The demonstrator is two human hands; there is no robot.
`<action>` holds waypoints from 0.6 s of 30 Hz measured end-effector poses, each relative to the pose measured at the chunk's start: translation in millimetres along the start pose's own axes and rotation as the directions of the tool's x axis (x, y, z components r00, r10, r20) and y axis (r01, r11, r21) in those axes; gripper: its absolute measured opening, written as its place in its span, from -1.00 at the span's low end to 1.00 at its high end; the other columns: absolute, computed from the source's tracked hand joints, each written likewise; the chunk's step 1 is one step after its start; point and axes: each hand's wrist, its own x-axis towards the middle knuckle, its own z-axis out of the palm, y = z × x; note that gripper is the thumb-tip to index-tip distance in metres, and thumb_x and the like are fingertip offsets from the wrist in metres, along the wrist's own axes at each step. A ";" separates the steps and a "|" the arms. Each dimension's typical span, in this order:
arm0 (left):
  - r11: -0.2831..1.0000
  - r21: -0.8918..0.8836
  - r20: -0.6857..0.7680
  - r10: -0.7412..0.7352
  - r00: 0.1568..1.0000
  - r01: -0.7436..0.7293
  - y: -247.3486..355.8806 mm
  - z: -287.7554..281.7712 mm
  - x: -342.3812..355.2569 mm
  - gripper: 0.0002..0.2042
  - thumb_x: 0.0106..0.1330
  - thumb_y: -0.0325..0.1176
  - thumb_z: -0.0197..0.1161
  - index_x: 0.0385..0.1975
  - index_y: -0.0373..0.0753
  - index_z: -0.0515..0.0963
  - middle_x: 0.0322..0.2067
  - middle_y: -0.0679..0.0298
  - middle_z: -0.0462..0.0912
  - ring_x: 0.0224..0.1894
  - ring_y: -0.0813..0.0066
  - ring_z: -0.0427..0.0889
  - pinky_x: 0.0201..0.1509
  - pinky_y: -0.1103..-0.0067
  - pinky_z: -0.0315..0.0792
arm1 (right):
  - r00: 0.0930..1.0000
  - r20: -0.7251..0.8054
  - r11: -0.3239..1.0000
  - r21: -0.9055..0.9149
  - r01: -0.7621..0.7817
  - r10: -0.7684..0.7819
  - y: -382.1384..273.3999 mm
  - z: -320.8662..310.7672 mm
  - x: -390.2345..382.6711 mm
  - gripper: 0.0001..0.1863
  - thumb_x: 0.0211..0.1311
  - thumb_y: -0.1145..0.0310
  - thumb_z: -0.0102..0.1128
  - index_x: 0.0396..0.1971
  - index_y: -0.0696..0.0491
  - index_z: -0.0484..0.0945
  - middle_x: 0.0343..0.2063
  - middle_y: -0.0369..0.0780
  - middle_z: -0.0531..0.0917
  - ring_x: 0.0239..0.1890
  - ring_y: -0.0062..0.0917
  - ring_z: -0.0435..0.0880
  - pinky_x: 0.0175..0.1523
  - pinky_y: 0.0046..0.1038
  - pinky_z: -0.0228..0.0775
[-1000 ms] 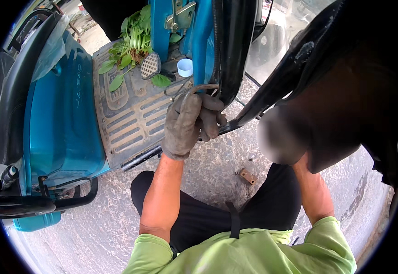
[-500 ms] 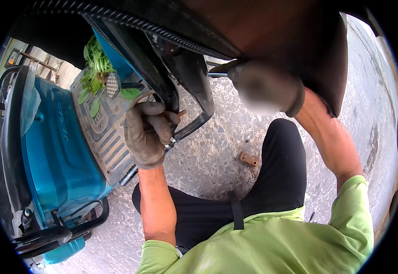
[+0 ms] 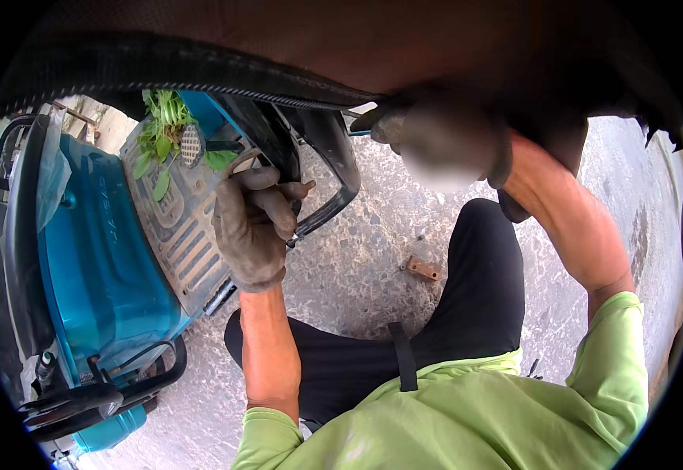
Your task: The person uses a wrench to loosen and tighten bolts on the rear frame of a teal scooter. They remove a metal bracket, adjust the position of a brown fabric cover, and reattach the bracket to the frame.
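My left hand (image 3: 253, 223), in a grey-brown work glove, is raised beside the black metal frame (image 3: 333, 164) of a teal vehicle. Its fingers are curled inward around something I cannot make out. My right hand (image 3: 447, 145), also gloved, reaches up under a dark brown cover (image 3: 302, 39) with a stitched black edge. Blur smears most of that hand, and the cover shades its fingers. A thin blue strip (image 3: 359, 133) shows just left of its fingertips.
Left stands the vehicle's teal body (image 3: 110, 251), with a ribbed footboard (image 3: 192, 243), pedal (image 3: 192, 146) and leafy greens (image 3: 165, 129). Black handlebars (image 3: 106, 403) are at lower left. A brown block with holes (image 3: 423, 268) lies on the concrete floor (image 3: 357, 266) between my legs.
The dark cover's stitched edge has swung lower at the left and hangs more level. My right hand has shifted slightly left. My left hand keeps nearly the same place, fingers still curled.
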 end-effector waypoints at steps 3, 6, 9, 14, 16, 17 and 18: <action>0.998 -0.069 -0.010 0.008 1.000 -0.009 -2.0 6.3 0.6 -0.38 0.66 0.10 -0.33 -0.03 -0.34 0.57 -0.75 0.28 0.41 -0.57 0.43 0.61 0.08 0.24 0.67 | 0.981 -0.050 0.982 0.035 -0.184 0.185 5.4 -7.0 -3.3 -0.80 0.31 0.33 0.13 -0.51 0.05 0.49 -0.68 -0.42 0.25 -0.70 -0.72 0.11 -0.57 -0.51 -0.04; 0.976 -0.216 -0.060 0.023 0.998 -0.035 -8.1 14.5 -2.1 -0.38 0.66 0.09 -0.35 -0.02 -0.32 0.59 -0.74 0.28 0.40 -0.61 0.45 0.55 0.12 0.23 0.65 | 0.996 0.023 0.974 0.207 -0.091 0.089 -7.5 13.0 -10.6 -0.80 0.31 0.33 0.13 -0.53 0.02 0.47 -0.67 -0.44 0.23 -0.69 -0.73 0.10 -0.56 -0.52 -0.04; 0.949 -0.315 -0.092 -0.013 0.996 -0.017 -9.5 12.2 -6.9 -0.38 0.67 0.06 -0.34 -0.01 -0.30 0.63 -0.74 0.29 0.39 -0.65 0.48 0.47 0.14 0.25 0.63 | 0.986 0.107 0.930 0.333 -0.157 0.129 -12.2 13.8 -17.2 -0.81 0.30 0.36 0.13 -0.54 -0.02 0.44 -0.66 -0.46 0.20 -0.68 -0.74 0.07 -0.55 -0.55 -0.05; 0.999 -0.028 -0.198 -0.044 0.979 0.039 -0.4 32.0 -7.6 -0.41 0.67 0.06 -0.31 0.00 -0.31 0.61 -0.69 0.25 0.47 -0.53 0.41 0.62 0.15 0.25 0.63 | 0.973 -0.005 0.737 0.653 -0.171 0.230 7.3 12.4 -18.5 -0.68 0.42 0.28 0.09 -0.58 -0.15 0.30 -0.67 -0.52 0.20 -0.72 -0.80 0.02 -0.63 -0.66 -0.14; 0.997 -0.056 -0.188 -0.058 0.980 0.048 -0.1 28.7 -9.1 -0.45 0.66 0.06 -0.23 0.02 -0.32 0.57 -0.64 0.22 0.55 -0.43 0.39 0.69 -0.04 0.40 0.63 | 0.983 0.081 0.848 0.498 -0.183 0.165 16.8 25.9 -28.4 -0.67 0.43 0.26 0.09 -0.59 -0.15 0.30 -0.67 -0.52 0.23 -0.74 -0.81 0.03 -0.64 -0.67 -0.10; 0.996 -0.070 -0.180 -0.065 0.981 0.053 0.0 27.1 -9.5 -0.47 0.65 0.05 -0.19 0.02 -0.32 0.56 -0.61 0.20 0.59 -0.38 0.38 0.73 -0.13 0.48 0.63 | 0.978 0.164 0.806 0.557 -0.201 0.130 23.2 22.4 -30.2 -0.67 0.43 0.25 0.08 -0.59 -0.14 0.30 -0.67 -0.52 0.23 -0.75 -0.81 0.02 -0.64 -0.67 -0.10; 0.996 -0.075 -0.156 -0.063 0.986 0.051 0.0 24.1 -9.6 -0.46 0.65 0.06 -0.20 0.02 -0.32 0.56 -0.61 0.21 0.59 -0.36 0.37 0.74 -0.18 0.51 0.62 | 0.965 0.247 0.764 0.605 -0.226 0.090 28.7 17.4 -29.8 -0.67 0.43 0.25 0.08 -0.59 -0.14 0.30 -0.67 -0.51 0.24 -0.75 -0.80 0.02 -0.64 -0.67 -0.10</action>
